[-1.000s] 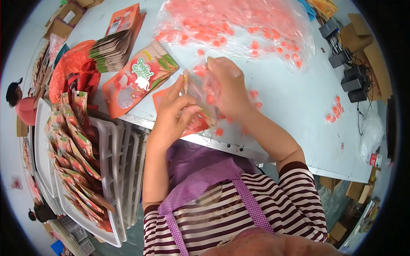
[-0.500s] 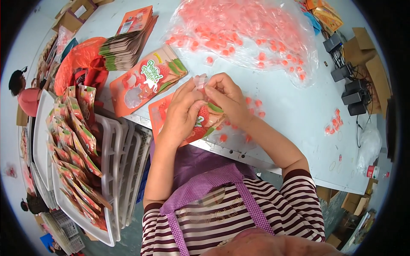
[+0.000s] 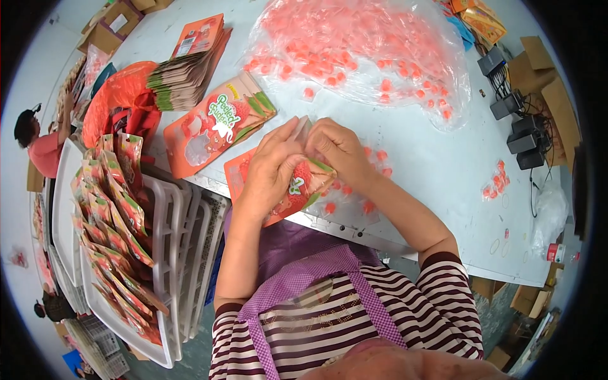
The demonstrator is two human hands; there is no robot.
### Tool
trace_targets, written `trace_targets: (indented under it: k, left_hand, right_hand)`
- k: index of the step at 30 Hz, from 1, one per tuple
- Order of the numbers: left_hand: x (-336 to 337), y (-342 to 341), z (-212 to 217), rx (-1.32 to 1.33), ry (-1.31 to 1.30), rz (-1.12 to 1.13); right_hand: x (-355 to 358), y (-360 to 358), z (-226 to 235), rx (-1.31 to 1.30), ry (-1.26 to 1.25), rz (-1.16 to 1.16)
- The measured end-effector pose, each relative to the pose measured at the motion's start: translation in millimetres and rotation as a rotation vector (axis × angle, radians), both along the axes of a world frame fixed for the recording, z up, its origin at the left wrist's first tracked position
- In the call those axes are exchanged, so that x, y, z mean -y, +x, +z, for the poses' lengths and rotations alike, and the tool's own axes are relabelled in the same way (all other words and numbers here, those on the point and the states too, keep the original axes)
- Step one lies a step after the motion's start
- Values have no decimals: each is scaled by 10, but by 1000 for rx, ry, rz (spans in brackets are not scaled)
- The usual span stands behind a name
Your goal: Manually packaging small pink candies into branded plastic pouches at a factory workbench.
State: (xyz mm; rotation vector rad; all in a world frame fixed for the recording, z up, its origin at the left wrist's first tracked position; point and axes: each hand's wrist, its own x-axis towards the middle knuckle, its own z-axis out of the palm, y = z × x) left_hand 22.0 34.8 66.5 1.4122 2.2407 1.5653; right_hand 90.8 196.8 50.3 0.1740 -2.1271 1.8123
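Note:
My left hand (image 3: 267,170) is closed on a red printed pouch (image 3: 305,185) at the table's front edge, its thumb across the pouch's face. Close against its top, my right hand (image 3: 341,151) has its fingers curled in a pinch at the pouch's upper end. A bit of clear film (image 3: 300,132) shows between the two hands; what it belongs to is partly hidden. Small red candies in clear wrap (image 3: 346,190) lie beside the pouch, under my right forearm. Left of my hands lie more flat red pouches (image 3: 218,123), overlapping on the table.
A large clear bag of wrapped red candies (image 3: 361,50) spreads across the far table. A stack of pouches (image 3: 190,69) stands far left beside a red plastic bag (image 3: 120,95). Filled pouches fill a white tray (image 3: 161,316) at left. Black adapters (image 3: 525,142) and cartons line the right edge.
My right hand has shifted slightly down and its fingers have curled more at the pouch's top. The pouch has tilted a little; my left hand keeps its hold.

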Motion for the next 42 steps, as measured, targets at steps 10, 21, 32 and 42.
trace_targets:
  k: [10, 21, 32, 42]
  left_hand:
    - [-42, -19, -30, -43, 40, -54]
    - [16, -20, -115, 332, 318, 56]
    - [103, -25, 230, 300, 323, -24]
    - [583, -98, 386, -61, 364, 238]
  right_hand:
    - [39, -113, 229, 213, -266, -90]
    - [9, 56, 143, -348, 358, 107]
    - [-83, -16, 760, -26, 628, 457]
    - [14, 227, -46, 31, 883, 168]
